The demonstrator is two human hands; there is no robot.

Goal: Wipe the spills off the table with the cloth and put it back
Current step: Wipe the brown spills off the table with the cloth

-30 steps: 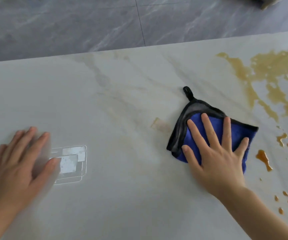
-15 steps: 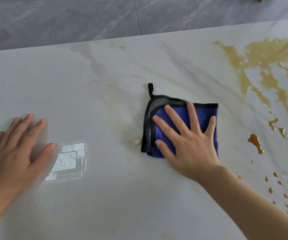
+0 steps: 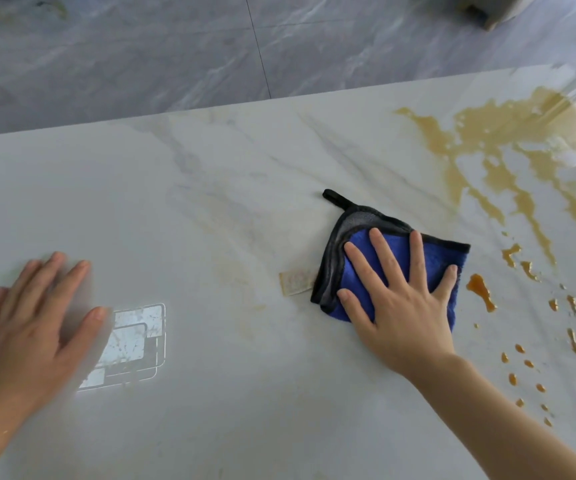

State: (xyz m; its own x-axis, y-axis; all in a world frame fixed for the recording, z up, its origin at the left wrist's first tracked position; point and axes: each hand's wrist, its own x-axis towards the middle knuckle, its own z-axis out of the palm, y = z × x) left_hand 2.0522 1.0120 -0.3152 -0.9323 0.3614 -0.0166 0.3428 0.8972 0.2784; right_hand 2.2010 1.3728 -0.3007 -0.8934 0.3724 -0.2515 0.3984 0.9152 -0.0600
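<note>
The right hand [image 3: 406,299] lies flat on the blue cloth [image 3: 453,268], with the palm down and the fingers [image 3: 385,258] spread wide, so it presses the cloth onto the marble table [image 3: 210,209] and does not pinch it. The cloth is folded, it has a black border and a grey inner side that shows along its left edge, and a small black hanging loop [image 3: 337,198] points away from its far corner. It sits a little to the right of the middle of the table. Just beside its left edge, a small pale tag [image 3: 295,283] lies on the table; it could be the care label of the cloth, but it is too blurred to read any writing or brand on it. To the right of the cloth, and not touching it, there is an orange-brown drop [image 3: 480,292], and many smaller drops [image 3: 525,363] are scattered nearer to the person. A large brown spill [image 3: 487,147] covers the far right part of the table. The left hand [image 3: 33,330] rests flat on the table at the left, well apart from the cloth, with the fingers open and only a little spread. Beside its thumb, a bright rectangular reflection [image 3: 134,337] shines on the surface. Behind the table a grey tiled floor [image 3: 141,57] is visible.
</note>
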